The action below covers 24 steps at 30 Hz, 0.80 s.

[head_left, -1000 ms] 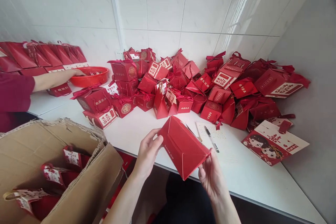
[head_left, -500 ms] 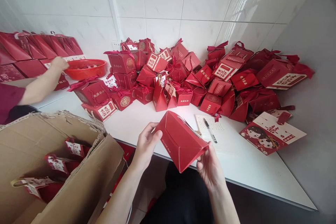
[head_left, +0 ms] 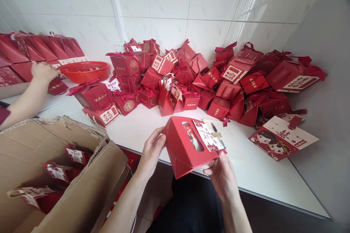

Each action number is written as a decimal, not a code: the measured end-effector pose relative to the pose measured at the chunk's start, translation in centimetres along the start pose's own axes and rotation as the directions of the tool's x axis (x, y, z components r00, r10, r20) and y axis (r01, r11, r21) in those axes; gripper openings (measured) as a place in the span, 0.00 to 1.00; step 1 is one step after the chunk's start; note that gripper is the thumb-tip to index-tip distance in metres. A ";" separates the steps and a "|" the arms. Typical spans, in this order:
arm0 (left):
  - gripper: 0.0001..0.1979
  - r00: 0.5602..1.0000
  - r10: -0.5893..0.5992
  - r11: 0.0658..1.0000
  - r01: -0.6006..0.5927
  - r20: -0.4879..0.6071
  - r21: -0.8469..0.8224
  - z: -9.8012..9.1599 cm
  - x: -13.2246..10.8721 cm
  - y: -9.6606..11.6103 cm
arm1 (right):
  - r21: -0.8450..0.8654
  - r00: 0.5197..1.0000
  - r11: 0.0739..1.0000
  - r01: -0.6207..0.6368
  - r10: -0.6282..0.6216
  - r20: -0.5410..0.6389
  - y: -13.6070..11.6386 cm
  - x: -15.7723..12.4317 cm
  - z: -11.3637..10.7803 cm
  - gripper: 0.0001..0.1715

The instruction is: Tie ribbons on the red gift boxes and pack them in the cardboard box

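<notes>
Between my two hands is a red gift box point(head_left: 179, 145), held tilted over the front edge of the white table point(head_left: 254, 174). Its side has a clear oval window, with something colourful inside that I cannot make out. A white printed panel and a gold-coloured handle tab show at its top. My left hand point(head_left: 152, 149) grips the box's left end, thumb on the near face. At the right end, my right hand point(head_left: 220, 174) pinches the lower corner. Behind the box lie a lined notebook point(head_left: 232, 142) and a black pen point(head_left: 214, 127), partly covered by it.
Many red gift boxes point(head_left: 186, 72) with ribbons are piled along the wall. A printed box point(head_left: 281, 138) sits at the right. Left are an open carton point(head_left: 115, 160) with several boxes, a red basin point(head_left: 87, 76) and a co-worker's hand point(head_left: 45, 71) beside a row of boxes.
The held box has been turned, so its window and white panel now face me instead of a plain red face. The co-worker's hand has moved left, away from the basin.
</notes>
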<state>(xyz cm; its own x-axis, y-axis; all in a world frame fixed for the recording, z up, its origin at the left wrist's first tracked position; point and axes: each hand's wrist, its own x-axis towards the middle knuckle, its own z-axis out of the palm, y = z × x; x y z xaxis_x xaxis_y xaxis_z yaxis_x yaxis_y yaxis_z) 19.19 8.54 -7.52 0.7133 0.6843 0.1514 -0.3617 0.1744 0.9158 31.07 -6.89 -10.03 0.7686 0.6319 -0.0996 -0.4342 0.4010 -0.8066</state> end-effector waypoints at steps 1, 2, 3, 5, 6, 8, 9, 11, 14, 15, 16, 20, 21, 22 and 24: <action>0.16 1.000 -0.020 1.000 0.020 0.017 -0.001 -0.1 0.0 0.0 | -0.030 0.999 0.999 0.045 -0.045 -0.024 -0.1 -0.1 -0.1 0.22; 0.20 0.998 -0.040 0.999 0.040 0.046 -0.005 -0.1 0.0 0.0 | -0.058 0.995 0.995 0.086 -0.088 -0.040 -0.2 -0.1 -0.2 0.21; 0.24 0.995 -0.055 0.998 0.057 0.082 -0.013 -0.2 -0.1 0.0 | -0.087 0.990 0.988 0.126 -0.131 -0.049 -0.3 -0.2 -0.2 0.20; 0.30 0.986 -0.074 0.996 0.079 0.147 -0.029 -0.2 -0.2 0.0 | -0.151 0.975 0.966 0.209 -0.218 -0.047 -0.5 -0.5 -0.4 0.18; 0.32 0.983 -0.083 0.995 0.090 0.166 -0.036 -0.2 -0.3 0.0 | -0.188 0.966 0.951 0.245 -0.255 -0.030 -0.5 -0.7 -0.4 0.17; 0.32 0.981 -0.110 0.991 0.120 0.157 -0.054 -0.1 -0.5 -0.1 | -0.262 0.947 0.912 0.315 -0.320 0.023 -0.7 -1.1 -0.3 0.14; 0.31 0.983 -0.128 0.988 0.138 0.133 -0.066 -0.1 -0.6 -0.1 | -0.296 0.935 0.889 0.349 -0.350 0.053 -0.8 -1.3 -0.2 0.12; 0.30 0.985 -0.156 0.982 0.163 0.074 -0.094 0.0 -0.6 -0.3 | -0.359 0.911 0.838 0.411 -0.396 0.117 -1.0 -1.7 0.2 0.10; 0.30 0.987 -0.156 0.981 0.159 0.030 -0.115 0.0 -0.6 -0.5 | -0.411 0.886 0.786 0.463 -0.418 0.199 -1.3 -2.1 0.6 0.08; 0.31 0.988 -0.148 0.981 0.151 0.032 -0.119 -0.1 -0.6 -0.5 | -0.416 0.884 0.780 0.468 -0.416 0.214 -1.4 -2.2 0.7 0.08; 0.31 0.990 -0.136 0.983 0.140 0.036 -0.121 -0.1 -0.6 -0.5 | -0.417 0.883 0.779 0.469 -0.413 0.221 -1.4 -2.2 0.7 0.08; 0.31 0.997 -0.053 0.992 0.059 0.052 -0.114 -0.4 -0.6 -0.5 | -0.407 0.896 0.798 0.444 -0.400 0.193 -1.3 -2.1 0.7 0.10; 0.32 0.998 -0.030 0.993 0.036 0.048 -0.110 -0.4 -0.6 -0.5 | -0.402 0.903 0.808 0.430 -0.390 0.182 -1.3 -2.0 0.7 0.10; 0.32 0.999 -0.006 0.994 0.011 0.042 -0.105 -0.4 -0.6 -0.5 | -0.397 0.911 0.819 0.413 -0.376 0.172 -1.2 -2.0 0.7 0.11; 0.33 0.999 0.040 0.995 -0.038 0.028 -0.095 -0.4 -0.5 -0.4 | -0.388 0.925 0.840 0.379 -0.344 0.159 -1.1 -1.9 0.8 0.12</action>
<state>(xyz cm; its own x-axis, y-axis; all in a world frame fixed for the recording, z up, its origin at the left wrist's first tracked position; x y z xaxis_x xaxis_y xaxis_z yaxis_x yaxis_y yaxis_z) 18.75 8.39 -8.10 0.7144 0.6710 0.1984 -0.4435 0.2149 0.8701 29.74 -8.03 -8.49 0.7859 0.5525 0.2779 0.1089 0.3187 -0.9416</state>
